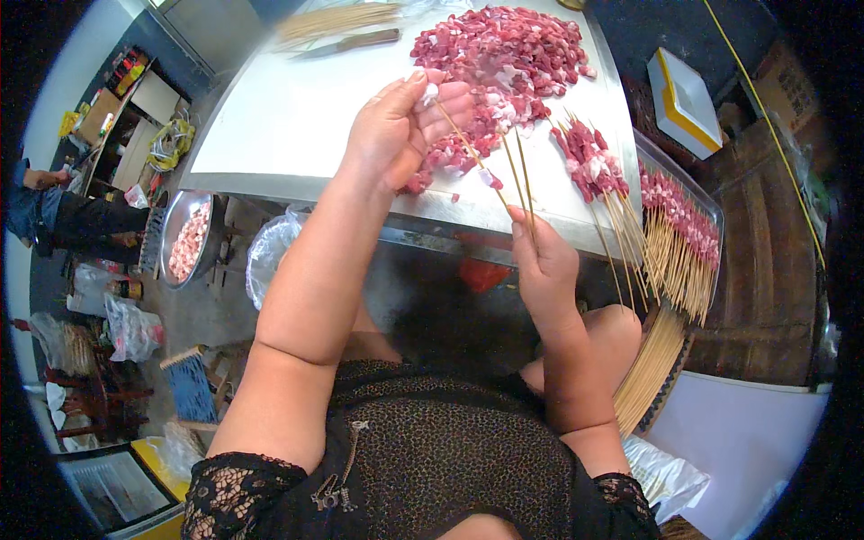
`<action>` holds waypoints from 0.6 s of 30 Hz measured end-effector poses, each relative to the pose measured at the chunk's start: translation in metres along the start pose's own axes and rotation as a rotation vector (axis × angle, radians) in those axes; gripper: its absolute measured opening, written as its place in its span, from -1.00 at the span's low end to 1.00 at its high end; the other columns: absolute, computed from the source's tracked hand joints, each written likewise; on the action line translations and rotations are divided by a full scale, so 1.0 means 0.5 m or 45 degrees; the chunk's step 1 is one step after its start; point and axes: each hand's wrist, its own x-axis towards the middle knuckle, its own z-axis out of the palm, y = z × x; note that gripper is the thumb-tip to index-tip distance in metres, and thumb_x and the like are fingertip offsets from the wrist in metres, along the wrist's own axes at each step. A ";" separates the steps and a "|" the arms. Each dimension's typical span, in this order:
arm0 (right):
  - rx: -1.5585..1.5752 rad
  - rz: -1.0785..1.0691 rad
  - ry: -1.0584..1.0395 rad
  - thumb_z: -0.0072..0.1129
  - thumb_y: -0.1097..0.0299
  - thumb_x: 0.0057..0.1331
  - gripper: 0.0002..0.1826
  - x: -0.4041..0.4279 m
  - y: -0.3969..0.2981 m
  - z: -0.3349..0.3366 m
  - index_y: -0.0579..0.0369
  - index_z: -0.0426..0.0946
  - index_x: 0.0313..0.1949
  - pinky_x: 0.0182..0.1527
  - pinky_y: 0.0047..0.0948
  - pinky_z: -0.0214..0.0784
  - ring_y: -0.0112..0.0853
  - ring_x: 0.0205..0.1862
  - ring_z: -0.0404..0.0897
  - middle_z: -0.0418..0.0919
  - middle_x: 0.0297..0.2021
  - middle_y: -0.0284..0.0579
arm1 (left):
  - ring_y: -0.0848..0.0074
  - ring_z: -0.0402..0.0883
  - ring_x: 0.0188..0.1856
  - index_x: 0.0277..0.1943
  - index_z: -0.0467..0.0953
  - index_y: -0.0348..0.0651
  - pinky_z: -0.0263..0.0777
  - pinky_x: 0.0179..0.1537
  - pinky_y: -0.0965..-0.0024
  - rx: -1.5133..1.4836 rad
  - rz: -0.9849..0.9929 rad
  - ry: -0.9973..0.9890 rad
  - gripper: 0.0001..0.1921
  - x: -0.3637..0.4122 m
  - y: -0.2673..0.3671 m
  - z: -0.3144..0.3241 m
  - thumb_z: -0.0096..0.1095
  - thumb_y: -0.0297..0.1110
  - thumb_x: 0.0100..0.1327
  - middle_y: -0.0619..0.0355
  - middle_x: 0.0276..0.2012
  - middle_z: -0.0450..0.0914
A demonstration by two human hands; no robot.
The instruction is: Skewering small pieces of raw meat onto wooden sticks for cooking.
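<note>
My left hand (412,125) is palm up over the white table top (270,115), with a pale piece of meat (430,94) between thumb and fingers at the tip of a wooden skewer (466,142). Lower on that skewer sits a small red and white meat piece (491,178). My right hand (543,250) grips this skewer and a few bare ones. Beyond the hands lies a heap of raw meat pieces (506,50). To the right, a bunch of loaded skewers (594,162) rests on the table with its stick ends over the edge.
A metal tray of meat skewers (678,223) stands right, above bundled bare skewers (648,378). A knife (351,44) and more skewers (337,23) lie at the table's far left. A metal bowl of meat (189,239) is at left, near another person (74,216).
</note>
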 end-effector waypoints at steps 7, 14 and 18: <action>-0.075 0.025 -0.033 0.07 0.43 0.29 -0.76 0.006 -0.002 0.002 0.11 0.55 -0.05 -0.44 -0.50 0.32 -0.49 -0.54 0.46 0.52 -0.55 -0.09 | 0.06 0.56 -0.03 -0.03 0.33 -0.38 0.47 0.06 0.08 0.006 0.075 0.134 -0.74 -0.006 -0.016 0.016 -0.14 -0.34 0.41 -0.27 -0.07 0.50; -0.129 -0.048 -0.038 0.08 0.40 0.30 -0.78 0.018 -0.001 -0.025 0.10 0.56 -0.07 -0.48 -0.51 0.28 -0.52 -0.59 0.40 0.46 -0.59 -0.11 | 0.09 0.58 -0.05 -0.02 0.33 -0.37 0.51 0.00 0.11 0.055 -0.056 0.046 -0.73 -0.011 -0.015 -0.002 -0.15 -0.33 0.41 -0.25 -0.08 0.52; 0.181 0.184 -0.169 0.05 0.41 0.32 -0.76 0.014 0.002 -0.022 0.14 0.55 -0.05 -0.53 -0.60 0.18 -0.65 -0.59 0.30 0.36 -0.63 -0.33 | 0.10 0.59 -0.07 -0.02 0.34 -0.39 0.53 -0.03 0.14 0.162 -0.112 0.001 -0.73 -0.017 -0.016 0.006 -0.14 -0.33 0.41 -0.24 -0.08 0.52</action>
